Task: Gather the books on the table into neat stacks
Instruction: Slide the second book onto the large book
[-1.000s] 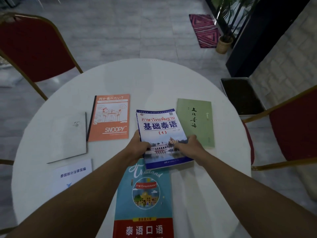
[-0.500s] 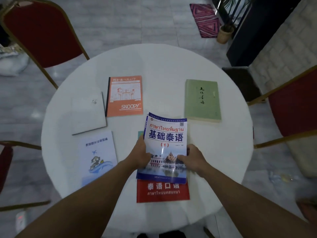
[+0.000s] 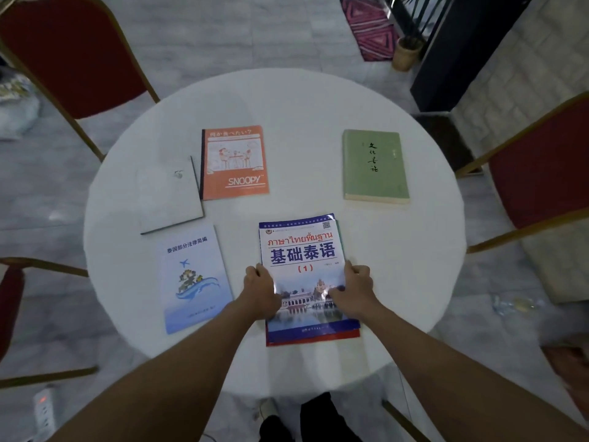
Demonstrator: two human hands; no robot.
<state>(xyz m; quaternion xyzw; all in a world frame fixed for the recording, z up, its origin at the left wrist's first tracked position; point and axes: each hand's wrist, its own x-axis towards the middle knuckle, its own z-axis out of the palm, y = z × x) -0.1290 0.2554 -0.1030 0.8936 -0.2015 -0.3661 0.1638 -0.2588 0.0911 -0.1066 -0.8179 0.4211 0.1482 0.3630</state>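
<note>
Both forearms are reaching in from the near edge over the round white tabletop [image 3: 287, 100]. Left hand [image 3: 259, 290] is pressing on the left edge of the blue textbook [image 3: 304, 272], fingers curled over that edge; right hand [image 3: 357, 290] is doing the same on the right edge, thumb lying on the cover. So each grip is closing on the blue textbook from its own side.

The blue textbook is lying flat, face up, on top of a red-edged book [image 3: 314, 339], near the front of the tabletop. Only a thin red strip of the lower book is showing along the near edge and a sliver of teal at the far right corner, so the two are sitting nearly square, top one skewed slightly.

Just left of the stack, apart from it, a pale blue booklet [image 3: 194, 279] with a plane and whale drawing is lying flat. Beyond that a white book [image 3: 169, 194] is sitting tilted, just beside an orange Snoopy notebook [image 3: 234, 162]; whether they touch, can't tell. Far right, well apart from the rest, a green book [image 3: 374, 165] is lying flat.

Red chairs [image 3: 73, 55] are standing around the tabletop
</note>
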